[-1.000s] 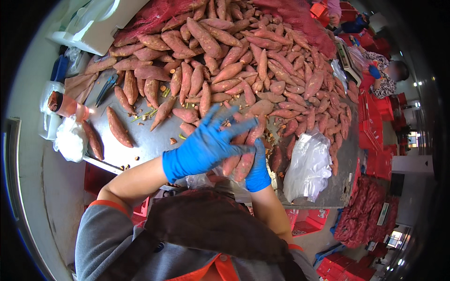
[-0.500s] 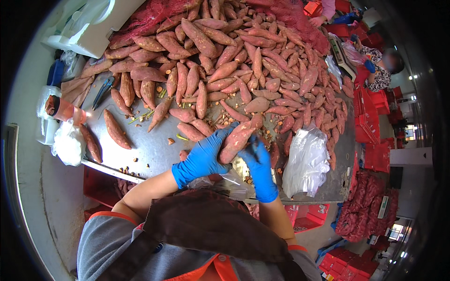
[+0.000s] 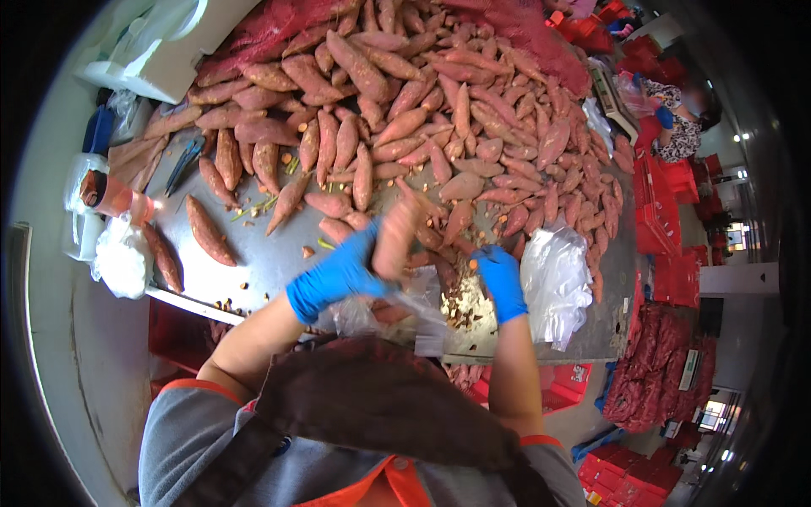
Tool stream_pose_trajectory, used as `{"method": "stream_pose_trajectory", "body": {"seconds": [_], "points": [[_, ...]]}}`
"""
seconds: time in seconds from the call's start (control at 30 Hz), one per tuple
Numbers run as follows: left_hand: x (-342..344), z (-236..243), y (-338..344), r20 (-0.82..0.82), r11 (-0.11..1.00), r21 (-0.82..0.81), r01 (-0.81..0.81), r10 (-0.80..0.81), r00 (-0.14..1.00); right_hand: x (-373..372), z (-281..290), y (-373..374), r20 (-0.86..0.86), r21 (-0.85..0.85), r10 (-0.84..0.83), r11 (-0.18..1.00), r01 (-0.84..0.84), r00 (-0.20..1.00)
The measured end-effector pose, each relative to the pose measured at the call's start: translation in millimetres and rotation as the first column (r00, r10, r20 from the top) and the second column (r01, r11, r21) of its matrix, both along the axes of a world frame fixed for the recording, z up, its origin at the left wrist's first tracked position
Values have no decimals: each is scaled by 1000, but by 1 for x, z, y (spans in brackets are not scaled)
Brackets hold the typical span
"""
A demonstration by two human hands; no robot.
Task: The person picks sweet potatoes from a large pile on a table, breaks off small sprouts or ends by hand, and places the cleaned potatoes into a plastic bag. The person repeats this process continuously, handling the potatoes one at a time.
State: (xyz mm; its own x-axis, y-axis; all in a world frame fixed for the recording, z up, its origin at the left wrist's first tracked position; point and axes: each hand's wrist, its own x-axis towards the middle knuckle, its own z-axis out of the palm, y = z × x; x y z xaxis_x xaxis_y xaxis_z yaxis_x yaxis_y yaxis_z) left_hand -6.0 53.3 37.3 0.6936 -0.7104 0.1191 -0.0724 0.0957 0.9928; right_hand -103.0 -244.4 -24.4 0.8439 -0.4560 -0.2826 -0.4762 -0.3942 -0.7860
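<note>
My left hand, in a blue glove, is closed around a reddish sweet potato, smeared by motion and held tilted above the table's front part. My right hand, also blue-gloved, is over the table to the right, fingers curled beside the pile's near edge. A small orange spot shows at its fingertips; I cannot make out what they hold. Beneath my left hand lies a clear plastic bag, partly hidden. Brown trimmings are scattered between the hands. A large heap of sweet potatoes spreads beyond both hands.
A stack of clear bags lies right of my right hand. At left are a dark-handled cutter, a loose sweet potato and a white bag bundle. Red crates and a co-worker are beyond the table's right side.
My hands have moved apart. The left has shifted left with the sweet potato, now tipped more upright; the right has left it and moved right toward the pile's near edge.
</note>
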Motion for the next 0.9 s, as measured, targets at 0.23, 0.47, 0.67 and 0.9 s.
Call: {"method": "stream_pose_trajectory", "body": {"seconds": [0.23, 0.47, 0.67, 0.9], "points": [[-7, 7, 35, -558, 859, -486, -159, -165, 813, -86, 91, 103, 120, -173, 247, 959, -225, 961], [-40, -6, -11, -91, 877, -50, 477, -480, 872, -106, 18, 83, 0, 451, -215, 871, 192, 977], [-42, -6, -32, 93, 815, 142, 562, -576, 812, -81, 59, 93, 103, 599, -334, 773, 209, 937], [-43, 13, -39, 199, 842, 134, 522, -539, 819, -77, 52, 102, 260, 608, -406, 774, 178, 876]]}}
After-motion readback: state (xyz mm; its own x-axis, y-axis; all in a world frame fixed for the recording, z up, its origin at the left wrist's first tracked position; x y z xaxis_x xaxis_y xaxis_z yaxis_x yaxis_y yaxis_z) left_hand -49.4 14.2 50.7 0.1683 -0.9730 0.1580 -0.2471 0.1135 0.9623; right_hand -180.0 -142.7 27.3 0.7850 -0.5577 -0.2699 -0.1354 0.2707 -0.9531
